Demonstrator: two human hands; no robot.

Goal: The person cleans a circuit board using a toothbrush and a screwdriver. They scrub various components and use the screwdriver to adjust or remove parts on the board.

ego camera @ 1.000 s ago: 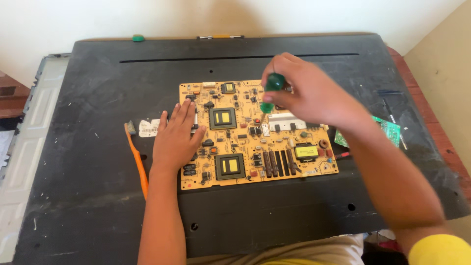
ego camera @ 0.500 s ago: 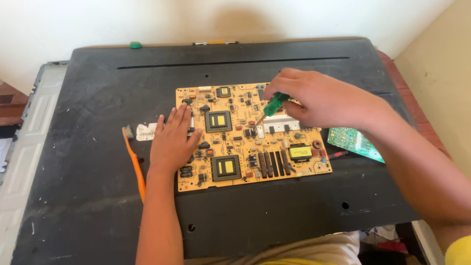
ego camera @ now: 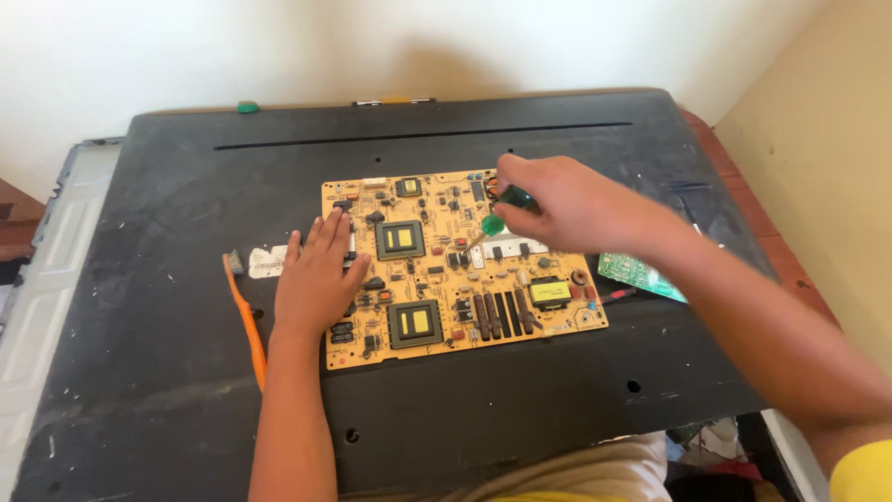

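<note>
I see right hand [ego camera: 567, 204] lowered, fingers clamped on green screwdriver [ego camera: 500, 212], tip now on circuit board [ego camera: 460, 256] mid-frame | left hand [ego camera: 316, 279] still flat, fingers apart, pinning board's left edge

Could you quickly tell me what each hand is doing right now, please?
Left hand: open, pressed flat on the yellow circuit board.
Right hand: closed around a green-handled screwdriver.

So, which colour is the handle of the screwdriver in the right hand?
Green, translucent: the screwdriver handle in the right hand, seen in the head view.
</note>
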